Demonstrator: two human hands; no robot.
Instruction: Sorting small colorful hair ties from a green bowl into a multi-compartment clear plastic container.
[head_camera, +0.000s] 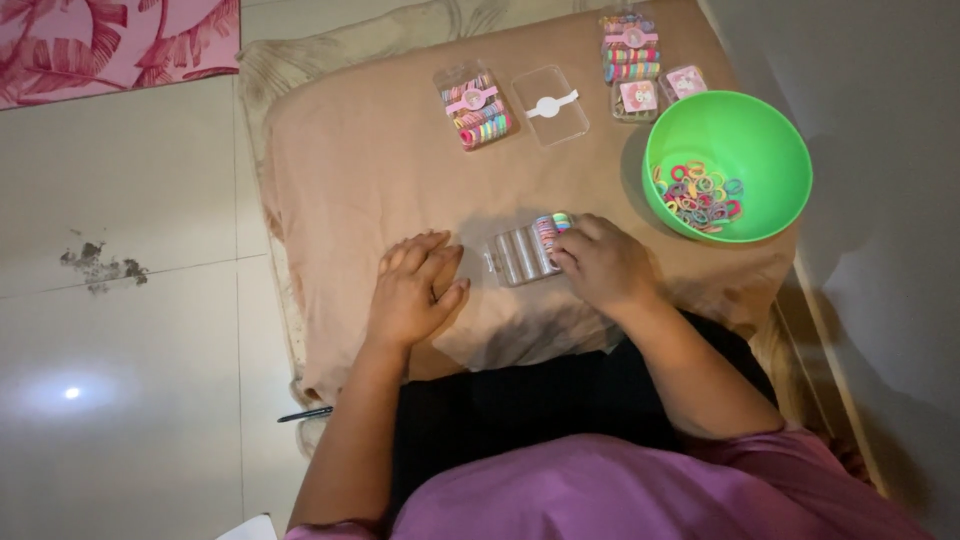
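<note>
on the tan cushion (350, 170) a clear ridged tray (522, 252) lies between both hands — the right hand (602, 266) curls its fingers against the tray's end, on a row of coloured hair bands (549, 230). the left hand (412, 292) rests flat, fingers loosely together, holding nothing, just beside the tray. a green bowl (760, 130) of loose bands sits near the right hand.
</note>
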